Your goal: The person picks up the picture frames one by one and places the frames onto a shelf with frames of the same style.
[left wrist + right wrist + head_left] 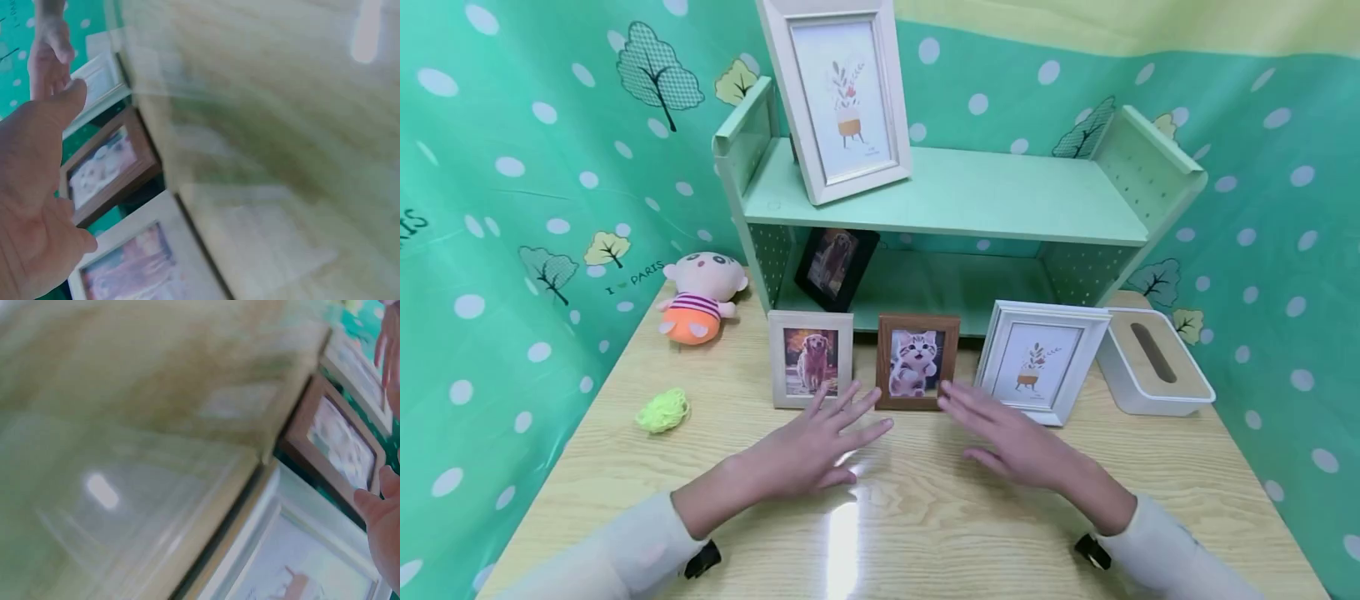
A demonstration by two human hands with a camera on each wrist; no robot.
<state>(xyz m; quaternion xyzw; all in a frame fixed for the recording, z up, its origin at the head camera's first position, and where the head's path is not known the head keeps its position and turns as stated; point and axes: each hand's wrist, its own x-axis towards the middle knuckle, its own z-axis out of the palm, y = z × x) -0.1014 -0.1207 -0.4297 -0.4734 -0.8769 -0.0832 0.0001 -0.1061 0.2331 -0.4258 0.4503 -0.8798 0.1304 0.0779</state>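
Three photo frames stand in a row on the table before the shelf. A cream frame with a dog picture (811,360) is at the left, a brown frame with a kitten picture (917,362) in the middle, and a white frame with a plant print (1033,364) at the right. My left hand (808,446) has its fingers spread, fingertips overlapping the lower edge of the cream frame in the head view. My right hand (1011,437) is stretched out, fingertips by the brown frame's lower right corner. Neither hand holds anything.
Behind the frames is a green two-tier shelf (1000,196). A large white frame (846,104) leans on its top; a black frame (835,267) tilts below. Left are a plush doll (700,296) and green mesh puff (662,411); right, a white box with slotted wooden lid (1157,367).
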